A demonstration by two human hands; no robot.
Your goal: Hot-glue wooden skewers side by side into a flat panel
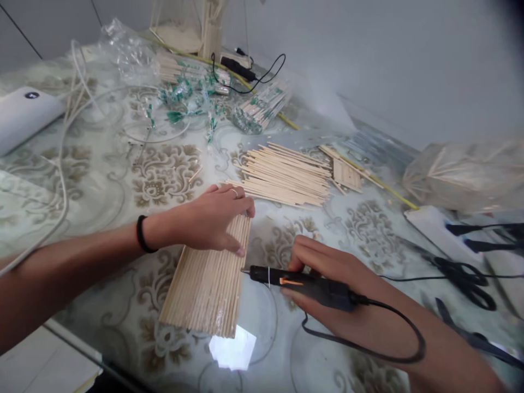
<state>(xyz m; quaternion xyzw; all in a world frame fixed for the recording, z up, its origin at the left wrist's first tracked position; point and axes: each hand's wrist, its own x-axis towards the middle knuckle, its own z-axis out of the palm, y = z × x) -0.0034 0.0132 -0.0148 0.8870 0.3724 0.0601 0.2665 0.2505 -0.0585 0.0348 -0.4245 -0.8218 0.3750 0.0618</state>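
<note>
A flat panel of wooden sticks (204,289), laid side by side, rests on the patterned tabletop, and shiny patches show on its surface. My left hand (213,218) grips its far part, the thumb on top near the right edge and the fingers toward the far end. In my right hand (323,262) is a black corded glue pen (303,284) with an orange trigger. Its metal tip is at the panel's right edge; I cannot tell if they touch. Beyond my hands lies a pile of loose sticks (286,174).
Wrapped stick bundles (262,106) and green-printed plastic scraps (188,101) lie at the back. Scissors (462,278) and a white power strip (429,229) are on the right. A white device (28,117) with a cable sits left. A yellow cord (393,194) crosses behind.
</note>
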